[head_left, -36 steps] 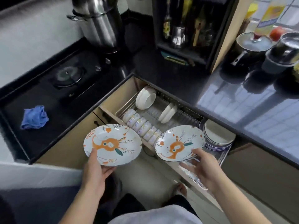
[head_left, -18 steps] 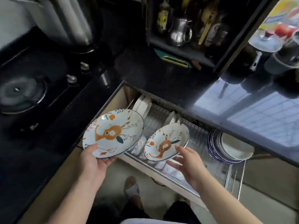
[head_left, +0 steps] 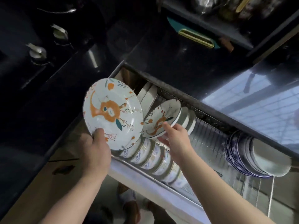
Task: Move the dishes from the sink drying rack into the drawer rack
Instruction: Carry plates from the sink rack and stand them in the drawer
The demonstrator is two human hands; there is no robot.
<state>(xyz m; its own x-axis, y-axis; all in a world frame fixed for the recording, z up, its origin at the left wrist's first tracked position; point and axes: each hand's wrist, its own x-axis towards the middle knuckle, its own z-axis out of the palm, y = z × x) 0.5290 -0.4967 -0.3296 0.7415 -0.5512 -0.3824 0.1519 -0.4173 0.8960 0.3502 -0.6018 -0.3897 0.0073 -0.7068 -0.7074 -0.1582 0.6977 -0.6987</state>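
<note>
My left hand (head_left: 95,151) grips the lower rim of a white plate with an orange deer print (head_left: 111,113), held tilted above the left end of the open drawer rack (head_left: 208,143). My right hand (head_left: 176,138) holds a second deer plate (head_left: 161,120) by its near rim, tilted on edge over the rack's back row, next to upright white plates (head_left: 186,118). A row of small patterned bowls (head_left: 155,159) stands on edge along the drawer's front. Whether the second plate touches the wires is hidden.
A stack of blue-rimmed bowls and plates (head_left: 252,157) lies on its side at the drawer's right end. The dark countertop (head_left: 178,62) overhangs the drawer's back. Stove knobs (head_left: 37,52) sit at the far left. A shelf with bottles (head_left: 234,8) stands at the back.
Both hands have moved forward and lower into the drawer. The right plate has tipped from nearly flat to on edge at the back row. The left plate has tilted more upright.
</note>
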